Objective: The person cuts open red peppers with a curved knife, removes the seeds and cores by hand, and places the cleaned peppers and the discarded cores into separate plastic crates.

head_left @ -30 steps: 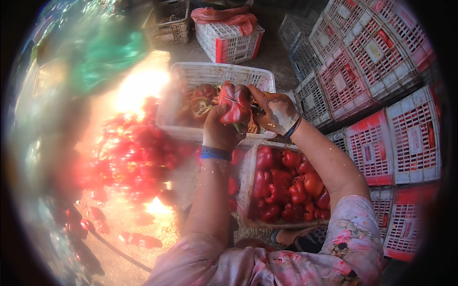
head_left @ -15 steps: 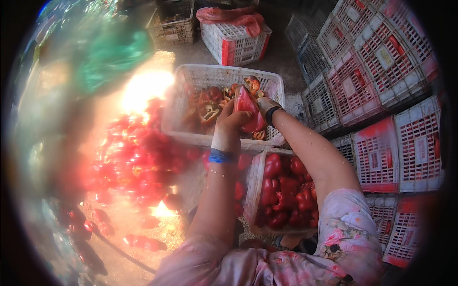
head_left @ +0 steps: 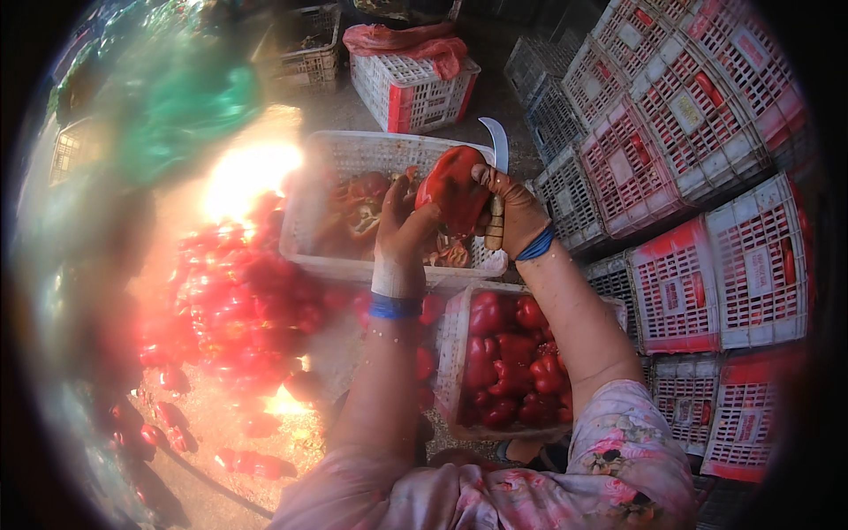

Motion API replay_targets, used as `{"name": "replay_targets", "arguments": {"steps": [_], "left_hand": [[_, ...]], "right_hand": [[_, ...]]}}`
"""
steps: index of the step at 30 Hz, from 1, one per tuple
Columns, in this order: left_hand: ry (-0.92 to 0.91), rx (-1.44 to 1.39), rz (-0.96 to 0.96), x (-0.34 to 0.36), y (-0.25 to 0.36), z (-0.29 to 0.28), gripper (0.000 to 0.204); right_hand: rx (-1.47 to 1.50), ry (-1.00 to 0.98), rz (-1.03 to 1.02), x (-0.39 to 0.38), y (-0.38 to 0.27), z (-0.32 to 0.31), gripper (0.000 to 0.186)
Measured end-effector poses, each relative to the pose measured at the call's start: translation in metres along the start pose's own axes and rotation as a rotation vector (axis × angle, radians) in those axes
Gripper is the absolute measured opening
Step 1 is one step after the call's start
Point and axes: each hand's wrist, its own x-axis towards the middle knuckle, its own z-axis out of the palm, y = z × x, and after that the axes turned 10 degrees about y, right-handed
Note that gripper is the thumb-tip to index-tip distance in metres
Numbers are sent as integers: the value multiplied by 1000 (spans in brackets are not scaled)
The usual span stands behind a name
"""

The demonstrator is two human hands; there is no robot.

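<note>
A large red bell pepper (head_left: 452,187) is held up by my left hand (head_left: 405,237), its fingers and thumb closed around the pepper's left side. My right hand (head_left: 519,212) grips the wooden handle of a small knife (head_left: 497,144) whose curved blade points up and away. The right thumb and fingers also touch the pepper's right side. Below both hands stands a white plastic crate (head_left: 329,263) with cut pepper pieces and cores (head_left: 364,212) in it. Nearer to me, a second white crate (head_left: 452,360) is filled with whole red bell peppers (head_left: 514,364).
Left of the crates lies a big heap of red peppers (head_left: 234,305), washed out by glare. Stacked red and white crates (head_left: 680,296) line the right side. Beyond the scrap crate stands another crate (head_left: 415,97) with a red net bag (head_left: 411,40) on top.
The pepper has turned and its rounded red side now shows. My right hand has come round into view with the knife blade raised. The whole view has shifted slightly.
</note>
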Motion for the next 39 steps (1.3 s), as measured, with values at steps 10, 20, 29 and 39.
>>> {"name": "replay_targets", "arguments": {"steps": [10,20,29,39], "left_hand": [[-58,-248,-84,11,-55,-18,34],[184,-860,-273,7,-6,9,34],[121,-984,-592,12,-9,3,44],[52,-726,-371,20,-26,-10,41]], "right_hand": [[-791,183,288,-7,-4,28,25],[-746,126,-120,-36,30,13,68],[-1333,-115,108,4,35,-8,56],[-1004,-7,17,2,35,-1,61]]}}
